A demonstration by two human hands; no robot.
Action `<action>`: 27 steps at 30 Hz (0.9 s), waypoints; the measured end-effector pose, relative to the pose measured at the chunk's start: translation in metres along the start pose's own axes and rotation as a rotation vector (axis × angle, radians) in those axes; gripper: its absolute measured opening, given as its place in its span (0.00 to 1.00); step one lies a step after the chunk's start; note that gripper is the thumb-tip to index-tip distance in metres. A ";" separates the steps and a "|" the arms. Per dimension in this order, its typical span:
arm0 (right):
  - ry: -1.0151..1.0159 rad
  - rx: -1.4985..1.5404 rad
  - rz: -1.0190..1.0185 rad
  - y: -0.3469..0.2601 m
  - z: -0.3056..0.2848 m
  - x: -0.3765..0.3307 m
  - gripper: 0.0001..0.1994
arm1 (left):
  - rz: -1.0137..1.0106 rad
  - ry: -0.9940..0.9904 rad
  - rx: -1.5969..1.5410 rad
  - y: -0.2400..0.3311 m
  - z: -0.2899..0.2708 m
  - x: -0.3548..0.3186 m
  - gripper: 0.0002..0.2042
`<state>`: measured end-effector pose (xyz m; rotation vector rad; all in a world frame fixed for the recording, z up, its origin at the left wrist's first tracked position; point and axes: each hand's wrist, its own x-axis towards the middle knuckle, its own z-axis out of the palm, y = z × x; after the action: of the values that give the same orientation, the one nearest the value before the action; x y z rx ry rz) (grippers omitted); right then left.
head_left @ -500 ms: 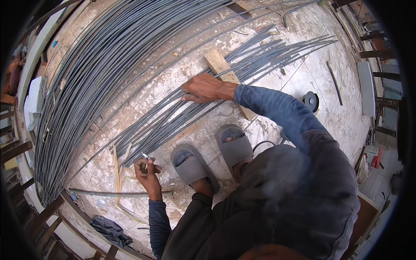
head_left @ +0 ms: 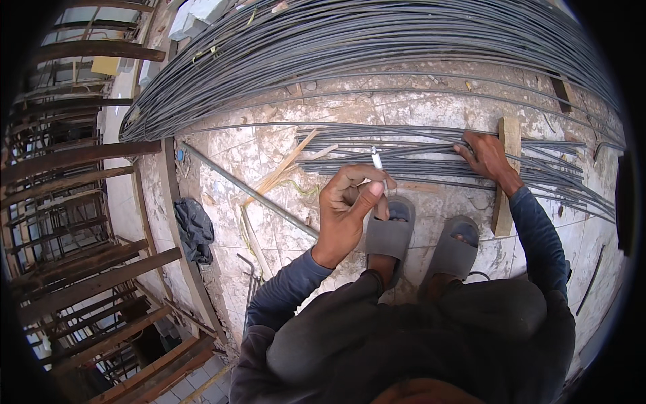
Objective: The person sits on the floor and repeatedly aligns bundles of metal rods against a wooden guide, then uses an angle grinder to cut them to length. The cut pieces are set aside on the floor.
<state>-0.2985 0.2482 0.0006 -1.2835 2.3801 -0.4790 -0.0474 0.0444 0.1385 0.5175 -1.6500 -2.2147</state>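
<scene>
In my left hand (head_left: 350, 209), the thumb and fingers pinch a white cigarette (head_left: 377, 160), held up above the floor with its ashy end away from me. My right hand (head_left: 488, 158) lies over a bundle of thin dark steel rods (head_left: 404, 149), its fingers curled down onto the upper ones; the fingertips are partly hidden. Beside that hand, a wooden block (head_left: 503, 219) lies crosswise under the rods.
A large bent bundle of long steel rods (head_left: 336, 60) fills the far side. Wood splinters (head_left: 286, 165), a pipe (head_left: 249, 192) and black plastic (head_left: 193, 229) lie leftward. Past the floor's left edge are wooden beams (head_left: 87, 158). My sandalled feet stand near the rods.
My view has swung toward the left. My left hand has risen closer to me with the cigarette. The right hand remains on the rods beside the wooden block.
</scene>
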 end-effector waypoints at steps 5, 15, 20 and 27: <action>0.011 -0.014 0.006 -0.003 -0.002 0.000 0.16 | 0.109 -0.269 -0.186 0.063 0.012 -0.012 0.24; 0.008 -0.043 -0.055 0.001 -0.004 0.000 0.17 | 0.314 -0.545 -0.713 0.135 0.084 -0.037 0.30; -0.007 -0.037 -0.050 -0.002 -0.007 -0.004 0.17 | 0.405 -0.332 -0.868 0.120 0.110 -0.052 0.24; -0.016 -0.018 -0.019 -0.003 -0.013 -0.007 0.17 | 0.450 0.103 -0.874 0.159 0.163 -0.051 0.25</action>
<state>-0.2996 0.2538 0.0143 -1.3134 2.3667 -0.4524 -0.0719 0.1613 0.3389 0.0099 -0.5393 -2.2145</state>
